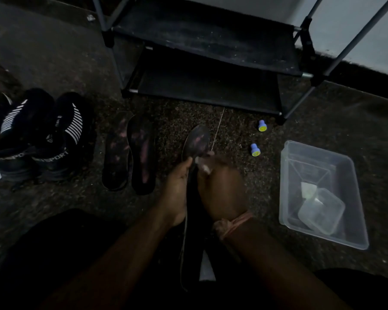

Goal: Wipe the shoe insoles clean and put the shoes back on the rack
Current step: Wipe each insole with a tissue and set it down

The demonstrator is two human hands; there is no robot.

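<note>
as both hands grip, insole lengthwise, toe toward rack

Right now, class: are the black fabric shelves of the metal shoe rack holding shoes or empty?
Empty: both black fabric shelves lie bare; the black striped shoes stand on the carpet.

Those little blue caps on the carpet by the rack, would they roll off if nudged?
Probably a little: each blue cap looks round and small, so likely light. The rough carpet should stop them quickly.
</note>
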